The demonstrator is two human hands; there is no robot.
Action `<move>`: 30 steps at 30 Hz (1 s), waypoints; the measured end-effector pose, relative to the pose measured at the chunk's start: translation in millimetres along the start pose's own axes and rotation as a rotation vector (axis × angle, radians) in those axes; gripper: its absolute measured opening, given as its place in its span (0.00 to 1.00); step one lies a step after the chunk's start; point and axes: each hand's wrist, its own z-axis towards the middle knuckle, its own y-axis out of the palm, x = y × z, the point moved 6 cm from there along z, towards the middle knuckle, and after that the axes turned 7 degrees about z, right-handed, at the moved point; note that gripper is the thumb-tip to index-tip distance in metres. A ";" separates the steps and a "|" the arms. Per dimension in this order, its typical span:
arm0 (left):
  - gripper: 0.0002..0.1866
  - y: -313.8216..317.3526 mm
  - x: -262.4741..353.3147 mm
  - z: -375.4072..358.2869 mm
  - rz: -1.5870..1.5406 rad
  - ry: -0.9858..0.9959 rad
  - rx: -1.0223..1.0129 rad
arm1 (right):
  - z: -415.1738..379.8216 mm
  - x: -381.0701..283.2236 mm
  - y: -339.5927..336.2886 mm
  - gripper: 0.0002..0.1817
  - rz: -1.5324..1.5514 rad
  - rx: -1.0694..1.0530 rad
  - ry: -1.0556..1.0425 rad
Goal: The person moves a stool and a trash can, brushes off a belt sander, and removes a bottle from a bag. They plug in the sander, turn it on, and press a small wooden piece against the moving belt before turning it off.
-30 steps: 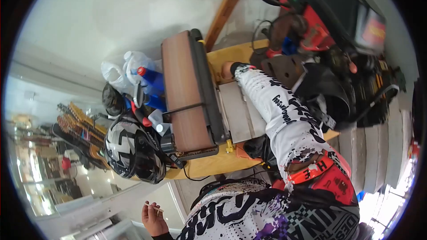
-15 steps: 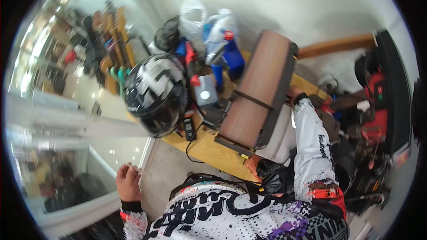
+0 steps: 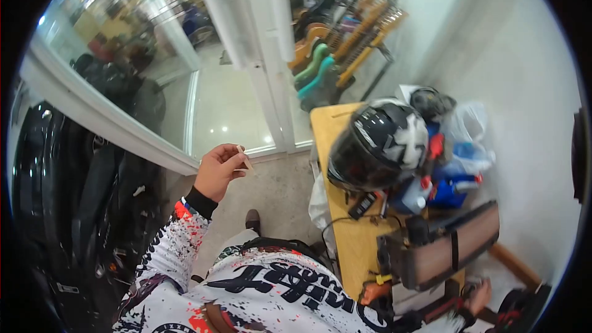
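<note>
My left hand (image 3: 221, 171) is raised over the floor, with thumb and fingers pinched on a small, pale, thin strip (image 3: 245, 158). Low on the right, my right hand (image 3: 477, 298) is beside a long black box with a brown panel (image 3: 435, 250); its fingers are blurred and I cannot tell if they hold anything. The box rests on a wooden table (image 3: 330, 129) with a black strap across it. Closer to the far end of the table sits a black and white helmet (image 3: 382, 145).
Blue bottles (image 3: 455, 191), a clear plastic bag (image 3: 468, 123) and a small black box (image 3: 362, 205) crowd the table by the wall. Guitars (image 3: 348, 40) stand behind it. A glass door with a white frame (image 3: 271, 55) lies ahead, and a black motorcycle (image 3: 80, 197) is at the left.
My view has swung left, shifting the table and helmet to the right. My left hand now shows the pale strip between its fingers. My right hand stays near the long box.
</note>
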 end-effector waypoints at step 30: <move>0.08 -389.0 -143.8 293.7 0.210 -0.090 0.256 | -249.4 -888.8 929.2 0.42 0.499 0.335 -1.110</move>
